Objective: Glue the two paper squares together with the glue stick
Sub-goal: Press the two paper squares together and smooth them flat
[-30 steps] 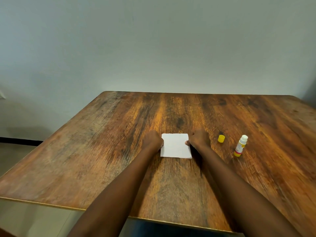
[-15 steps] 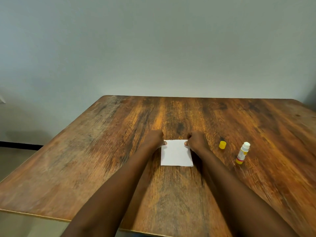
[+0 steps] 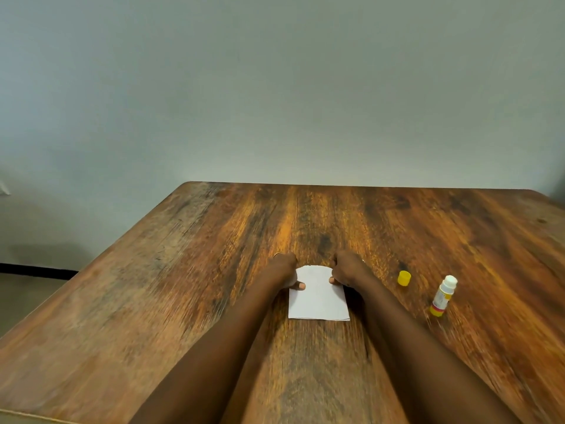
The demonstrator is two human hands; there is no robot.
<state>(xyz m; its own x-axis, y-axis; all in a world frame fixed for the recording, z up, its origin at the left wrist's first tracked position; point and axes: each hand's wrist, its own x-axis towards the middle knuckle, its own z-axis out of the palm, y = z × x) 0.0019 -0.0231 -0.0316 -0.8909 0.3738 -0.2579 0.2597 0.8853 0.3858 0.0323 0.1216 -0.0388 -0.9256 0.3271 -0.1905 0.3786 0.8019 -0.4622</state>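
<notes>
While our left hand (image 3: 282,267) and right hand (image 3: 348,267) pinch far corners of the paper squares (image 3: 318,301), we seemingly align edges. The glue stick (image 3: 443,296) lies right of them.

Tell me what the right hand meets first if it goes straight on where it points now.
Nothing that I can see. The right hand, pinching the paper, points away and slightly left; ahead lies only bare table. It likely misses the left hand, though depth is unclear.
</notes>
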